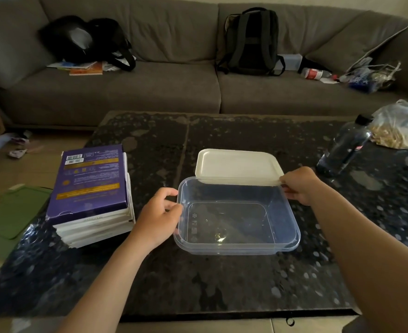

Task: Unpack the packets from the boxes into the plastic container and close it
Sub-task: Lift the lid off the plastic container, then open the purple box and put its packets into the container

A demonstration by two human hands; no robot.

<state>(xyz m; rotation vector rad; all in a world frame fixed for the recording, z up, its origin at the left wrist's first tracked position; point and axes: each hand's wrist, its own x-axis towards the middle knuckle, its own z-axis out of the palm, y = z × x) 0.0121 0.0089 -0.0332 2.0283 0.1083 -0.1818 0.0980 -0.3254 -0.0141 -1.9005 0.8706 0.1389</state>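
Clear plastic container (236, 219) empty, centre of table (198, 284). Left hand (158, 218) and right hand (299, 186) grip opposite rims, likely steadying it. White lid (236, 165) behind, off. Stacked boxes (92, 195) at left, within reach, still unpacked.

Both hands grip the clear container (237, 218) on the dark table (198, 280), left hand (158, 218), right hand (299, 186); white lid (237, 165) behind, boxes (92, 193) stacked left.

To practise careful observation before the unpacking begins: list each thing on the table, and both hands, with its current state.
Container: open, empty, on the table.
Lid: off, lying flat behind the container.
Boxes: stacked, untouched.
Bottle: upright, capped.
Left hand: grips the container's left rim.
Right hand: pinches its far right corner.
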